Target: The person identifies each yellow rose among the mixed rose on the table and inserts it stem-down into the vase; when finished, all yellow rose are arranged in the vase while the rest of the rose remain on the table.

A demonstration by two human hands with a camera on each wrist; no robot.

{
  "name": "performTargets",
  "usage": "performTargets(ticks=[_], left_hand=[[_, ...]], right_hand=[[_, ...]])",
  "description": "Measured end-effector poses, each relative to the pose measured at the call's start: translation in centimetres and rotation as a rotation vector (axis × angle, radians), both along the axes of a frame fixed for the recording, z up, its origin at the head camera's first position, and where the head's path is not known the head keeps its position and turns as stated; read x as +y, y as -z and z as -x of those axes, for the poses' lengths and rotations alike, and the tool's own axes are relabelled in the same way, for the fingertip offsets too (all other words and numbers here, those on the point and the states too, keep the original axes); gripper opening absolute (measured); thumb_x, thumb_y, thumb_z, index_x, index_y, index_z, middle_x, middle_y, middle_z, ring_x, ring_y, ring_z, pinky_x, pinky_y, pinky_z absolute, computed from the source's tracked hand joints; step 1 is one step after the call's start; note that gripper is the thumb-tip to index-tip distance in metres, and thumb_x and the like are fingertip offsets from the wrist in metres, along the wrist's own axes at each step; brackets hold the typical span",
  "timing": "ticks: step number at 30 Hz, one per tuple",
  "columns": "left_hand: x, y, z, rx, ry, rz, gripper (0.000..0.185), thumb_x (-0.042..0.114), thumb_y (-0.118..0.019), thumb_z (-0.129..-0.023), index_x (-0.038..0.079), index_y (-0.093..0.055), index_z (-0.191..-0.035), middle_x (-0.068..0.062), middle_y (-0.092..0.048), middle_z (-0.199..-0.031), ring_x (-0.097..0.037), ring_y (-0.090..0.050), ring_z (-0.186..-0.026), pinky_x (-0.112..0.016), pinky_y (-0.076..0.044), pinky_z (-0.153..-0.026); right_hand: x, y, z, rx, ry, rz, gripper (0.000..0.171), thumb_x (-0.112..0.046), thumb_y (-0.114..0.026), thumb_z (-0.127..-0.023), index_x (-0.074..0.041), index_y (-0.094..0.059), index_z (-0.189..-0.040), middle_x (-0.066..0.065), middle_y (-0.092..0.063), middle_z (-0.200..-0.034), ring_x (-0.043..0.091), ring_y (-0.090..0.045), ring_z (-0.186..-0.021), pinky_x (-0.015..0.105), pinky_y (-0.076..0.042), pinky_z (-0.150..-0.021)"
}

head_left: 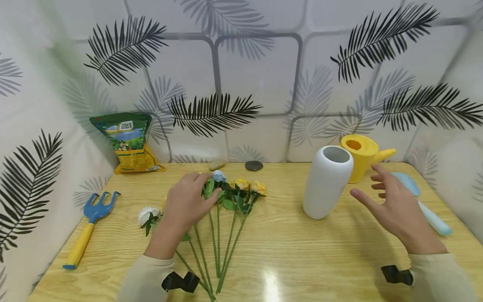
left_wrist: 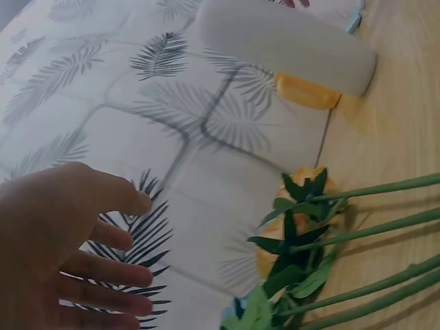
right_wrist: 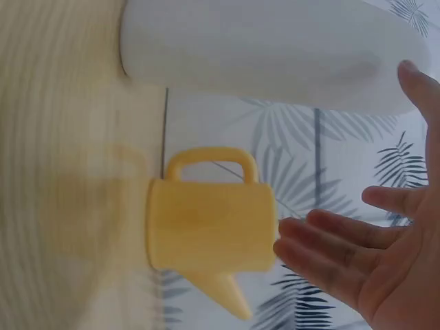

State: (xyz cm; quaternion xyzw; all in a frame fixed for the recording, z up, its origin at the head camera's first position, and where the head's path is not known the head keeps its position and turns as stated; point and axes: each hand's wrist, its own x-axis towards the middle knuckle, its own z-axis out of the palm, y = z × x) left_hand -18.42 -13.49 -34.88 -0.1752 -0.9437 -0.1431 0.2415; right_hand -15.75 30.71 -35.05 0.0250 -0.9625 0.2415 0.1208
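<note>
Head view: the left hand (head_left: 187, 200) rests with relaxed, straight fingers on a bunch of artificial flowers (head_left: 226, 197) lying on the wooden surface (head_left: 286, 251). The blooms sit right under and just beyond its fingertips; the long green stems run back toward the person, passing beside the wrist. 1 white bloom (head_left: 148, 214) lies apart, just outside that hand. The right hand (head_left: 392, 205) hovers spread wide, holding nothing, with the upright white vase (head_left: 326, 181) just inward of its thumb. The vase's mouth is open and nothing shows inside it. Beyond the right fingertips stands a yellow watering can (head_left: 363, 156). The left hand is the nearer one to the flowers, the right to the vase.

Left wrist view: the left hand's (left_wrist: 62, 247) grip is loose and wide, the stems (left_wrist: 371, 240) lying lengthwise beside it.

Right wrist view: the right hand (right_wrist: 371, 254) is splayed, near the vase (right_wrist: 275, 48) and watering can (right_wrist: 213, 220), touching neither.
</note>
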Motion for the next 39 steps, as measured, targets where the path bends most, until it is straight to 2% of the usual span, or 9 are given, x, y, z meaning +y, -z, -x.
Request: performTargets(ticks=[4,7,10,13,22,25,29,34,39], left_hand=[[1.1,0.8,0.2,-0.223,0.05,-0.105,0.032,0.029,-0.074,-0.092,0.008,-0.071,-0.116,-0.009,-0.075,-0.102,-0.02,-0.068,-0.074,-0.034,-0.054,-0.059],[1.8,1.6,0.2,-0.387,0.112,-0.185,0.026,0.027,-0.073,-0.093,0.01,-0.073,-0.112,-0.004,-0.075,-0.095,-0.011,-0.063,-0.069,-0.029,-0.05,-0.059],[2.3,2.5,0.2,-0.498,0.163,-0.229,0.02,0.026,-0.074,-0.092,0.012,-0.074,-0.106,-0.001,-0.074,-0.089,-0.009,-0.062,-0.069,-0.03,-0.051,-0.062],[2.6,3.5,0.4,-0.577,0.212,-0.253,0.018,0.025,-0.076,-0.091,0.012,-0.075,-0.102,0.0,-0.073,-0.084,-0.009,-0.062,-0.067,-0.031,-0.053,-0.063],[3.2,5.1,0.6,-0.687,0.279,-0.272,0.024,0.023,-0.078,-0.089,0.009,-0.072,-0.108,-0.002,-0.075,-0.086,-0.014,-0.064,-0.052,-0.037,-0.058,-0.071],[3.3,5.4,0.6,-0.703,0.289,-0.276,0.024,0.022,-0.078,-0.089,0.01,-0.072,-0.109,-0.002,-0.076,-0.087,-0.012,-0.064,-0.055,-0.034,-0.058,-0.068],[3.5,5.7,0.6,-0.715,0.315,-0.285,0.024,0.021,-0.078,-0.089,0.009,-0.072,-0.109,-0.002,-0.076,-0.087,-0.009,-0.065,-0.063,-0.032,-0.056,-0.065],[3.6,6.1,0.7,-0.719,0.345,-0.276,0.025,0.018,-0.079,-0.088,0.008,-0.072,-0.109,-0.001,-0.076,-0.087,-0.009,-0.067,-0.071,-0.028,-0.055,-0.065],[3.7,6.3,0.8,-0.722,0.383,-0.262,0.026,0.013,-0.079,-0.087,0.007,-0.072,-0.111,0.0,-0.073,-0.087,-0.013,-0.067,-0.079,-0.03,-0.055,-0.068]], right_hand=[[-0.3,0.7,0.2,0.048,-0.021,0.178,0.082,-0.044,-0.066,-0.097,-0.007,-0.026,-0.158,0.032,-0.052,-0.14,0.053,-0.061,-0.113,0.061,-0.055,-0.084],[-0.6,1.3,0.4,0.065,-0.023,0.244,0.078,-0.041,-0.067,-0.097,-0.005,-0.03,-0.156,0.03,-0.053,-0.141,0.048,-0.062,-0.115,0.034,-0.061,-0.082],[-1.0,1.9,0.5,0.056,-0.019,0.28,0.077,-0.042,-0.066,-0.098,-0.005,-0.031,-0.156,0.028,-0.053,-0.143,0.043,-0.061,-0.119,0.007,-0.049,-0.078],[-1.5,2.1,0.6,0.032,-0.015,0.317,0.078,-0.044,-0.064,-0.098,-0.005,-0.03,-0.156,0.026,-0.051,-0.145,0.041,-0.06,-0.122,-0.001,-0.039,-0.077],[-2.0,2.8,0.9,-0.006,-0.033,0.376,0.074,-0.041,-0.061,-0.1,-0.004,-0.029,-0.156,0.027,-0.052,-0.144,0.039,-0.06,-0.122,0.001,-0.045,-0.076],[-2.1,2.9,0.9,-0.006,-0.041,0.378,0.073,-0.04,-0.061,-0.1,-0.005,-0.03,-0.155,0.026,-0.054,-0.143,0.015,-0.066,-0.112,0.003,-0.047,-0.076],[-2.2,3.0,0.9,-0.013,-0.056,0.39,0.072,-0.041,-0.061,-0.1,-0.005,-0.03,-0.155,0.026,-0.055,-0.142,-0.011,-0.057,-0.1,0.005,-0.049,-0.077],[-2.6,2.9,0.8,-0.05,-0.063,0.391,0.074,-0.044,-0.06,-0.1,-0.007,-0.028,-0.157,0.026,-0.054,-0.144,0.015,-0.065,-0.112,0.011,-0.052,-0.079],[-2.9,3.1,0.9,-0.059,-0.071,0.39,0.076,-0.044,-0.061,-0.1,-0.008,-0.026,-0.157,0.025,-0.054,-0.144,0.037,-0.062,-0.12,0.02,-0.056,-0.083]])
